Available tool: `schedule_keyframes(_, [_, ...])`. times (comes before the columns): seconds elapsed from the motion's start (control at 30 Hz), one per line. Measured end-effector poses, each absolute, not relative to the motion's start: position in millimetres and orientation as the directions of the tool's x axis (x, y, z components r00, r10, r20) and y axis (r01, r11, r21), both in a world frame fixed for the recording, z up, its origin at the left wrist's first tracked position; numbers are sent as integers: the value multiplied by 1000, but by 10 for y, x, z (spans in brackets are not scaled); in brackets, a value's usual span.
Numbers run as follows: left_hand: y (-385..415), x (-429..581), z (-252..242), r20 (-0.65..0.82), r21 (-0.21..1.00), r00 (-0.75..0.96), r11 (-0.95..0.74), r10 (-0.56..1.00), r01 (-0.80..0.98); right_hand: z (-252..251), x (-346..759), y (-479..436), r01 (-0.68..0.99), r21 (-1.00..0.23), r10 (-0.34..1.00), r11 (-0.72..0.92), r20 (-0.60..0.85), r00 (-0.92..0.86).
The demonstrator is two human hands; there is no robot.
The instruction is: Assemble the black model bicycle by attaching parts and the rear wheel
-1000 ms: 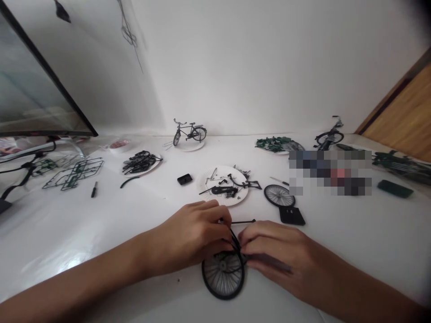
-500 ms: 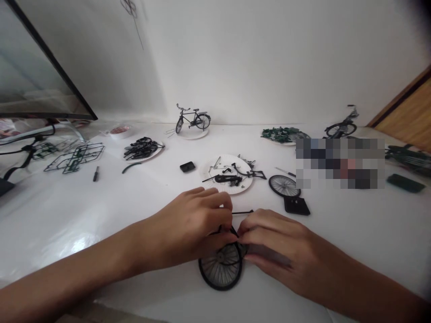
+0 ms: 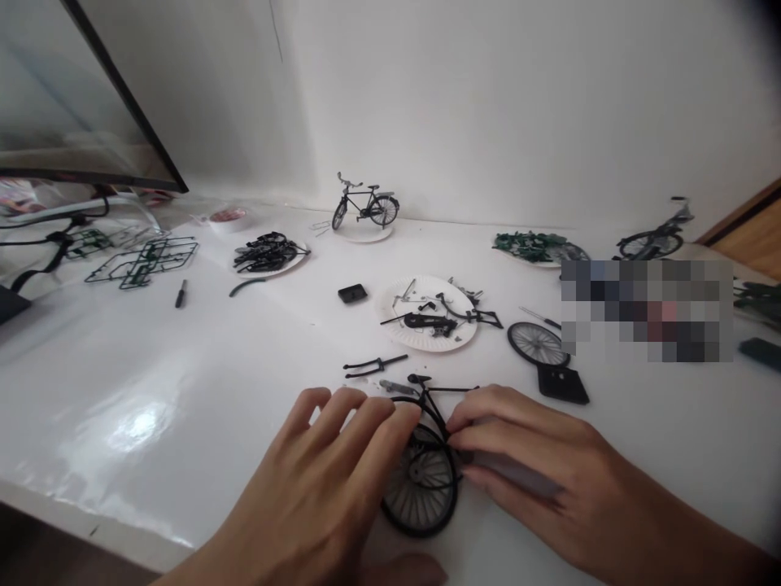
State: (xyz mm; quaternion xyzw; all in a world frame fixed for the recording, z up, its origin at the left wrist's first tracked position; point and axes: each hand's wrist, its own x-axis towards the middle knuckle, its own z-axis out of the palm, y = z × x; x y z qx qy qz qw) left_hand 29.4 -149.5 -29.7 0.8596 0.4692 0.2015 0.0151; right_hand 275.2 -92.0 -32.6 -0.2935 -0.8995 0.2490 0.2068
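A partly built black model bicycle lies on the table before me, with its spoked wheel point(image 3: 421, 496), saddle point(image 3: 418, 379) and a grey rack point(image 3: 399, 387) showing. My right hand point(image 3: 543, 464) pinches the bicycle's frame just right of the wheel; the fingers hide the gripped part. Over the wheel's left side, my left hand point(image 3: 342, 472) has its fingers apart and curved, the index fingertip close to the mudguard and the thumb stretched out below. Whether that fingertip touches the mudguard, I cannot tell. A loose black front fork point(image 3: 375, 366) lies just beyond.
A paper plate point(image 3: 427, 342) holds small black parts. Right of it lie a loose wheel point(image 3: 537, 343) and a square black piece point(image 3: 562, 383). A finished model bicycle point(image 3: 366, 203) stands at the back. Farther left are a screwdriver point(image 3: 181, 293), green sprues point(image 3: 146, 260) and a monitor point(image 3: 91, 98).
My left hand has let go of the bicycle, opened and drawn back toward me, uncovering the saddle, rack and fork. My right hand keeps its grip. The view has shifted left.
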Motion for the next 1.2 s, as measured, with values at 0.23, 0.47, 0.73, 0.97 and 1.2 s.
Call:
schedule_keyframes(0.23, [-1472,331,-409,401,258,453,-573,796,778,-340,2740,-907,411,-599,631,687,211,-747])
schedule_keyframes(0.47, [-1509,321,-389,501,132,417,-543,759,829,-318,2734,-930,407,-605,625,685,201,-754])
schedule_keyframes(0.73, [-1537,320,-462,480,97,402,-502,780,859,-308,2739,-896,423,-631,637,650,150,-756])
schedule_keyframes(0.97, [-1519,322,-489,469,201,401,-537,787,819,-298,2711,-896,418,-645,646,640,157,-747])
schedule_keyframes(1.2, [-1506,339,-517,467,265,396,-552,791,790,-283,2706,-906,409,-648,647,643,173,-742])
